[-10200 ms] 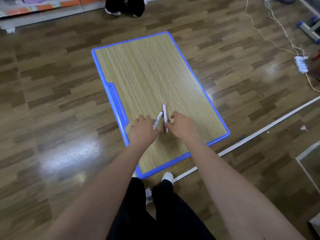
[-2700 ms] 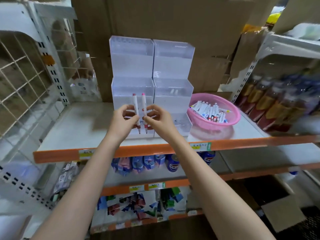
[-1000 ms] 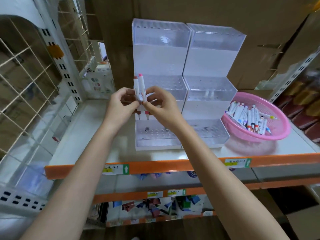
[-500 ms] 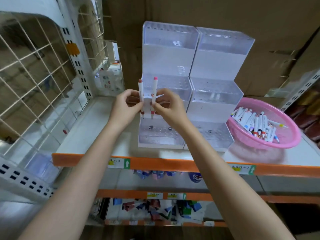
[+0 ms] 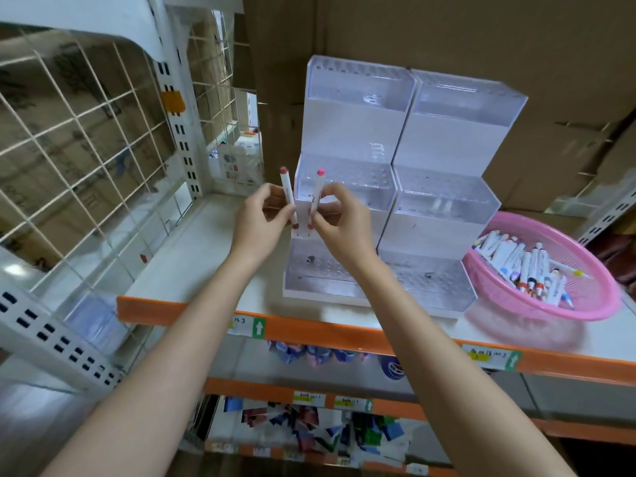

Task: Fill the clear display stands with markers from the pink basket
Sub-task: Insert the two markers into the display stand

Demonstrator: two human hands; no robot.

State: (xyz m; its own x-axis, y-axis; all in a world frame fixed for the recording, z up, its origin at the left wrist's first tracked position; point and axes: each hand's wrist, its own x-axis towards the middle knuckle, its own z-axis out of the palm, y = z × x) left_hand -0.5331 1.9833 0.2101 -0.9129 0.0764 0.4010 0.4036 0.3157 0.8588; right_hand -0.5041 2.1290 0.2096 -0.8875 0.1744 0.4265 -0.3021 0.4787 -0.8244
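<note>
Fingers of each hand, left hand [image 5: 261, 220] and right hand [image 5: 339, 225], pinch one marker apiece before nearly empty display stands [image 5: 358, 187], pink basket [image 5: 585, 304] full.

Left hand [image 5: 261, 225] fingers cover the mid-barrel of the left marker [image 5: 285, 187]. Right hand [image 5: 339, 228] does the same to the right marker [image 5: 318, 185]. Barrel print is unreadable.

Right hand blocks part of the left stand [image 5: 344, 132] front wall.

Dark specks [image 5: 310, 259] in the bottom tiers are too small to ID.

Pale shape [image 5: 442, 204] in the right stand [image 5: 447, 149] middle tier is blurred.

Markers [image 5: 523, 266] in the pink basket [image 5: 564, 313] overlap, so the count is unclear.

Shelf labels [image 5: 246, 325] are illegible, and the goods [image 5: 303, 425] on the lower shelf are smeared.

Both arms [image 5: 179, 390] are cut off at the bottom edge.
</note>
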